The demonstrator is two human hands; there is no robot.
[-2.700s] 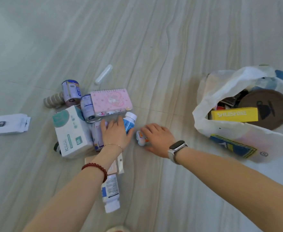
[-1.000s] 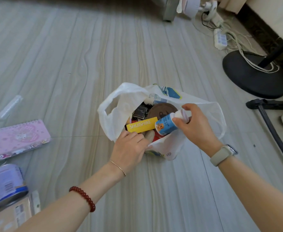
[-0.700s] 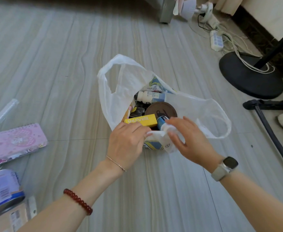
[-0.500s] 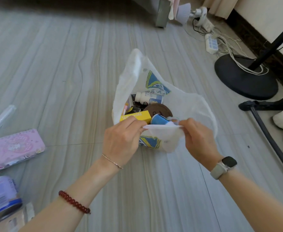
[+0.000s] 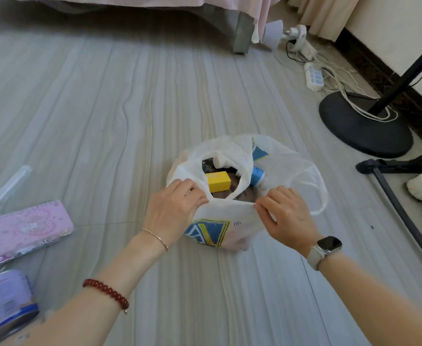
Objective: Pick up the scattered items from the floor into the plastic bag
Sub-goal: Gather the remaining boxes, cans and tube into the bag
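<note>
Your left hand [image 5: 173,212] and right hand [image 5: 286,216] both pinch the near rim of the plastic bag [image 5: 226,221], one at each side of its mouth, with the rim stretched flat between them. The hands are apart, and each has its fingers curled onto the plastic.

The bag stands on the floor [image 5: 105,108] directly between and just beyond your hands. Its mouth is open. Inside it, just past your left fingers, lies a yellow box [image 5: 218,181]. A blue bottle [image 5: 257,176] shows through the bag wall beyond your right hand. A brown item lies under the yellow box; what it is cannot be told. One bag handle [image 5: 316,186] loops out beyond and to the right of your right hand.

Items on the floor, all well to the left of your left hand:
- a pink notebook [image 5: 23,229], lying flat;
- a clear tube [image 5: 12,184], beyond the notebook;
- a can [image 5: 6,302] with a pale purple label, nearer to you, beside your left forearm.

Your left wrist carries a thin chain and a red bead bracelet [image 5: 106,293]. Your right wrist carries a watch [image 5: 326,247].

To the far right of your right hand stand a black round stand base [image 5: 364,126] and a power strip [image 5: 313,77] with cables.
</note>
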